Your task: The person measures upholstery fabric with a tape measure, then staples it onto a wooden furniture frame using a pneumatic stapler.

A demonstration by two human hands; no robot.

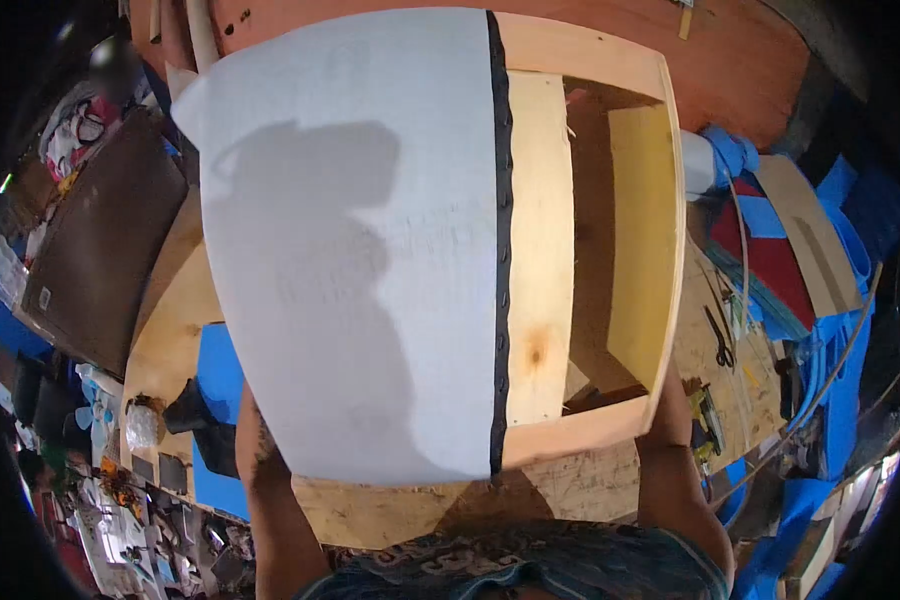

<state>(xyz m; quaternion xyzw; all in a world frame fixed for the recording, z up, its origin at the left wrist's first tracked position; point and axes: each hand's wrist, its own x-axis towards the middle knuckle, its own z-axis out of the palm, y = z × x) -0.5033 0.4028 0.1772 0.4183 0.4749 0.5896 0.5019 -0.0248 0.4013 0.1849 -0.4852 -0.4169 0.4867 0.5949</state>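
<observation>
A large wooden frame (590, 440) fills the middle of the view, its left part covered by white sheet material (450, 120). Along the edge of that sheet runs a black strip (500, 290) with evenly spaced marks. To the right of the strip, a pale wood board (538, 250) borders an open cavity with a yellowish inner wall (638, 240). My left forearm (280, 510) reaches up to the lower left side of the frame. On the other side, my right forearm (670, 470) goes up behind its lower right corner. The frame hides both hands and their fingers.
Beneath lies a wooden worktable (400, 510). Black-handled scissors (720, 338) lie at right, near stacked boards (805, 235) and blue material (835, 390). A brown panel (100, 245) leans at left, above a blue sheet (220, 375). A reddish surface (740, 70) lies behind.
</observation>
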